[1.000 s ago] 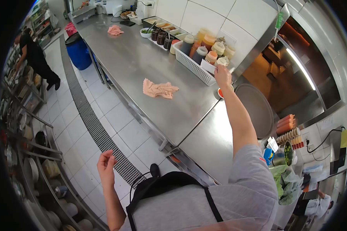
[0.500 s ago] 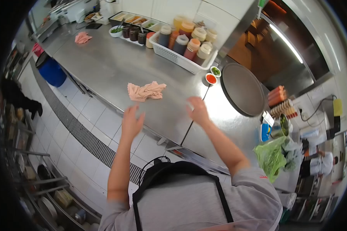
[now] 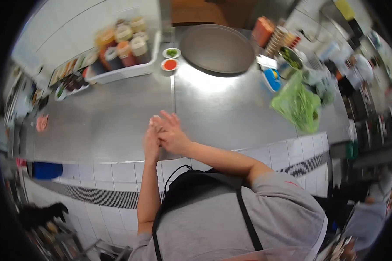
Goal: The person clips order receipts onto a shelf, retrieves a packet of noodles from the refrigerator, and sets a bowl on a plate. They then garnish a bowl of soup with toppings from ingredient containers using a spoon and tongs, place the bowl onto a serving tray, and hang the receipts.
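My left hand point(image 3: 151, 141) and my right hand point(image 3: 174, 135) meet over the front part of the steel counter point(image 3: 222, 117), left of my body's middle. The fingers of my left hand point up, stretched out. My right hand lies against them from the right, some of its fingers spread and others partly hidden where the hands touch. No object shows clearly in either hand. Beyond them, near the counter seam, stand a small bowl of red sauce point(image 3: 170, 65) and a small bowl of chopped greens point(image 3: 172, 53).
A white basket point(image 3: 126, 73) of sauce bottles stands at the back left, a pink cloth point(image 3: 42, 123) far left. A round dark tray point(image 3: 217, 48) lies at the back. Rightward are a blue container point(image 3: 272, 80) and a green plastic bag point(image 3: 298, 104). People point(image 3: 357, 71) stand far right.
The view has turned to the right. My hands, apart before, have come together. The nearer pink cloth no longer shows on the counter.
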`<state>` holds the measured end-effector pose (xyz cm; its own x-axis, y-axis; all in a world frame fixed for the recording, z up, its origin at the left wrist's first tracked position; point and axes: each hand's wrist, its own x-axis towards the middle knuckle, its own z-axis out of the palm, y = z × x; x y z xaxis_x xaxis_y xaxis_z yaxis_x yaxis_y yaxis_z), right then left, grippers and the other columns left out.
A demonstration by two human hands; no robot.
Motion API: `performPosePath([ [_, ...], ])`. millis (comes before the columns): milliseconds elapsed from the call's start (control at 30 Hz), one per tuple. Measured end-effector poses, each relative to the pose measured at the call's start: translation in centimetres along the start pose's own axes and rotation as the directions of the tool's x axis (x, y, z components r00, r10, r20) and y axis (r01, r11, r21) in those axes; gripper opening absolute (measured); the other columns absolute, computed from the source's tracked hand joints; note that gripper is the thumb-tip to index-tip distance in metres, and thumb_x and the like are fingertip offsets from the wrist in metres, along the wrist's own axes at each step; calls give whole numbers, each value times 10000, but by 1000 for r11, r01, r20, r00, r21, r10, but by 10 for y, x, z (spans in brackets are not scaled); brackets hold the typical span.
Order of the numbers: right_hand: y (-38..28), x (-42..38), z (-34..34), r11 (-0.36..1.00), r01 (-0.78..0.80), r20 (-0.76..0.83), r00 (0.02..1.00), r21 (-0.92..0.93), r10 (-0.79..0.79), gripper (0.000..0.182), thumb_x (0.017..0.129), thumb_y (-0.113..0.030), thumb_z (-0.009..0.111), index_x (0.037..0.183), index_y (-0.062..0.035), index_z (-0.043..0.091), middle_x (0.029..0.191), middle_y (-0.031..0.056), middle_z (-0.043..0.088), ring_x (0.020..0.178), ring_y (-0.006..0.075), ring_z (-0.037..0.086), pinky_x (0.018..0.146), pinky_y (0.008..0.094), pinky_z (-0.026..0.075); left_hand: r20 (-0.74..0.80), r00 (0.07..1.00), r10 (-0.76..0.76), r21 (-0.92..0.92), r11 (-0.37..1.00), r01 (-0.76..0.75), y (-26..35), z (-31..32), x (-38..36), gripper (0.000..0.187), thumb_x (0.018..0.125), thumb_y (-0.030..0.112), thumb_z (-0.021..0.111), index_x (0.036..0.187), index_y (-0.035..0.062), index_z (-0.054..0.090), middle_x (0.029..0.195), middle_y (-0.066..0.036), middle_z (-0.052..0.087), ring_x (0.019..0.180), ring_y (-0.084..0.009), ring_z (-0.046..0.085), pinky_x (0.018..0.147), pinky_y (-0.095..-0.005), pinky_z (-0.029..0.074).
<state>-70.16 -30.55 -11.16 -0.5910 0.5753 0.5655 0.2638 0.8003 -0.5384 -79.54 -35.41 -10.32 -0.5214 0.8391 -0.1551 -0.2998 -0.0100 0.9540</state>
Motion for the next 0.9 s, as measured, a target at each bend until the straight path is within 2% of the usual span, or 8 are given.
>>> performPosePath([
  [33, -4, -1, -6, 999, 13, 15, 1000, 50, -14, 107, 651, -77, 591, 756, -60, 585, 1224, 79, 403, 1218, 340, 229, 967, 522, 162, 84, 996, 44, 192, 980, -59, -6, -9, 6, 389, 899, 347, 356, 884, 8, 545, 732, -27, 563, 629, -84, 519, 530, -214, 409],
  [300, 3, -7, -52, 994, -25, -42, 999, 107, 30, 26, 653, -49, 554, 671, -62, 568, 1154, 56, 451, 1190, 323, 281, 958, 518, 179, 147, 962, 230, 195, 947, -256, -2, 39, 8, 327, 900, 237, 372, 758, 12, 562, 641, -14, 549, 585, -75, 500, 485, -223, 392],
  [367, 13, -13, -58, 998, -41, -63, 997, 42, 44, 22, 676, -71, 558, 672, -63, 579, 1135, 63, 459, 1162, 314, 319, 946, 511, 211, 215, 930, 299, 513, 776, -368, 4, 49, 5, 325, 885, 244, 396, 764, 0, 573, 630, -39, 573, 559, -118, 526, 495, -243, 404],
  [500, 24, -29, -89, 996, -84, 0, 996, 23, 84, 102, 688, -97, 577, 786, -79, 597, 1132, 90, 460, 1133, 313, 351, 934, 493, 250, 193, 965, 179, 722, 640, -263, -2, 44, 14, 307, 836, 280, 468, 955, 9, 551, 803, -120, 606, 667, -220, 577, 586, -290, 443],
  [600, 45, -55, -137, 992, -117, -81, 990, -52, 113, 278, 696, -117, 597, 971, -100, 555, 1122, 132, 465, 1088, 318, 398, 904, 431, 325, 290, 909, 298, 842, 371, -390, -6, 31, 21, 489, 780, 319, 525, 1184, 63, 422, 1128, -187, 493, 988, -311, 508, 808, -405, 406],
  [667, 70, -77, -182, 961, -240, -181, 960, -138, 214, 316, 700, -119, 599, 1008, -92, 536, 1091, 141, 481, 1038, 321, 442, 869, 397, 371, 245, 967, 69, 954, -195, -228, 3, 40, 15, 658, 737, 328, 573, 1294, 135, 281, 1312, -179, 289, 1214, -335, 271, 955, -535, 211],
  [833, 148, -146, -330, 769, -517, -604, 766, -377, 219, 222, 700, -118, 599, 905, -36, 574, 892, 142, 570, 850, 291, 543, 752, 366, 435, 337, 907, 254, 940, -33, -340, -8, 108, -19, 662, 713, 323, 614, 1282, 158, 320, 1328, -167, 263, 1240, -364, 192, 955, -590, 125],
  [900, 183, -181, -390, 738, -638, -724, 613, -219, 315, 185, 716, -101, 592, 887, -31, 583, 844, 141, 582, 819, 280, 553, 710, 339, 448, 414, 865, 284, 892, 66, -448, -19, 144, -35, 667, 705, 320, 626, 1279, 162, 327, 1325, -163, 269, 1236, -371, 199, 959, -580, 133],
])
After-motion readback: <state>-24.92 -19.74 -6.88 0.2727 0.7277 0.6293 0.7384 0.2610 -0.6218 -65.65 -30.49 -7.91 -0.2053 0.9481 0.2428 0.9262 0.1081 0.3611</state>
